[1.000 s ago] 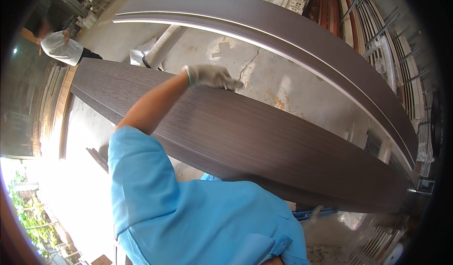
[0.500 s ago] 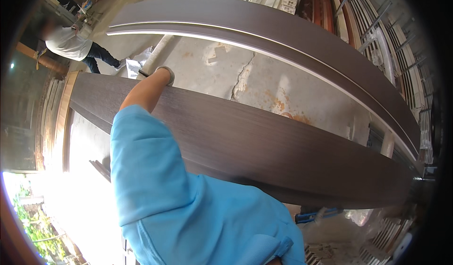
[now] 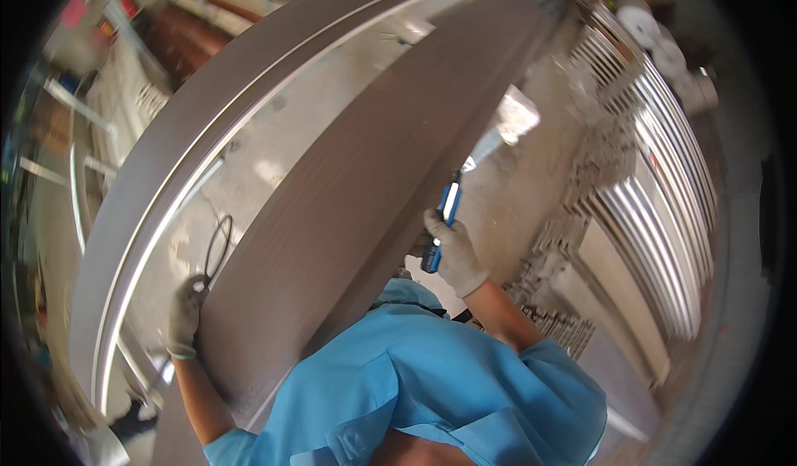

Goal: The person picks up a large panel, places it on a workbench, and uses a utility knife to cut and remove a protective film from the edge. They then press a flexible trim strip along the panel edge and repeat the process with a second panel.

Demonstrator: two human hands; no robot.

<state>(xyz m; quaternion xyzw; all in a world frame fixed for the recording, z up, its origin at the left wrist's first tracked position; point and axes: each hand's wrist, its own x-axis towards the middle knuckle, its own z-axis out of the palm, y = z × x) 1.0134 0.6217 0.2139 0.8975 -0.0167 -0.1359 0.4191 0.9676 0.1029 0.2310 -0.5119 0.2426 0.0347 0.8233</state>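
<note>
The broad brown wood-grain panel (image 3: 357, 167) runs from 7 o'clock up to 1 o'clock, passing between the person's 2 gloved hands and close in front of the blue shirt (image 3: 432, 375). At 8 o'clock the left hand (image 3: 184, 317) lies against the panel's outer left edge, just beside a thin dark loop (image 3: 229, 232). Placed there, it would steady the panel from the side away from the body. That glove is soft with blur, so I cannot tell whether its fingers pinch the edge or merely rest along it.

A little toward 4 o'clock from the middle, the right hand (image 3: 458, 258) has its fingers wrapped around a slim blue hand tool (image 3: 448, 207), whose far end points toward 12 o'clock. This grip, just beside the panel's right edge, probably serves to leave the wood-grain face clear of the tool.

At 10 o'clock a 2nd brown panel (image 3: 141, 184) curves past with a pale rim; concrete floor (image 3: 307, 126) shows between the 2 panels, a gap that likely spares their faces from rubbing. At 3 o'clock, silver lengths (image 3: 677, 217) lie side by side, presumably stacked lengthwise to save room.
</note>
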